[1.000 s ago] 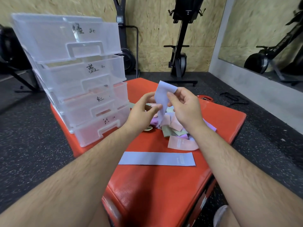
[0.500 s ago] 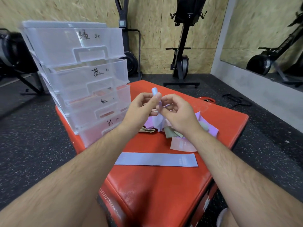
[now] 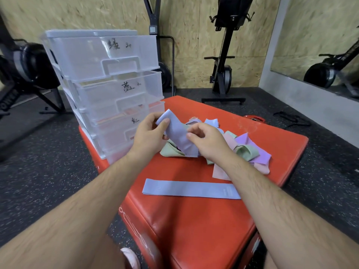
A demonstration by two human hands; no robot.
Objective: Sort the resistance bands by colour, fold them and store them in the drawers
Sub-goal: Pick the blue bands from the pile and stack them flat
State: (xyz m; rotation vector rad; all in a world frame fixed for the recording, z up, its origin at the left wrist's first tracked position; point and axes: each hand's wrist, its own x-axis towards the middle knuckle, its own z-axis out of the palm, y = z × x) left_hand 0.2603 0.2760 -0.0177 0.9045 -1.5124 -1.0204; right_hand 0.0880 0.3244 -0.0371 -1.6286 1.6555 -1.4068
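Observation:
A blue resistance band (image 3: pixel 177 135) is held above the pile, slanting from upper left to lower right. My left hand (image 3: pixel 148 135) pinches its upper end between thumb and fingers. My right hand (image 3: pixel 206 139) holds its lower part with curled fingers. Under my hands lies a loose pile of bands (image 3: pixel 242 150) in green, pink, purple and blue. A second blue band (image 3: pixel 191 189) lies flat and straight on the red mat (image 3: pixel 194 220) nearer to me. The clear plastic drawer unit (image 3: pixel 108 80) stands at the left, its labelled drawers pushed in.
The red mat is a raised padded block with dark speckled floor all round. Exercise machines (image 3: pixel 226 55) stand along the wooden back wall, and a mirror (image 3: pixel 320 35) is at the right. A shoe (image 3: pixel 130 257) shows at the bottom edge.
The blue band was first held upright, then bunched between both hands; it now stretches slantwise between them, lower over the pile. The camera view has shifted slightly.

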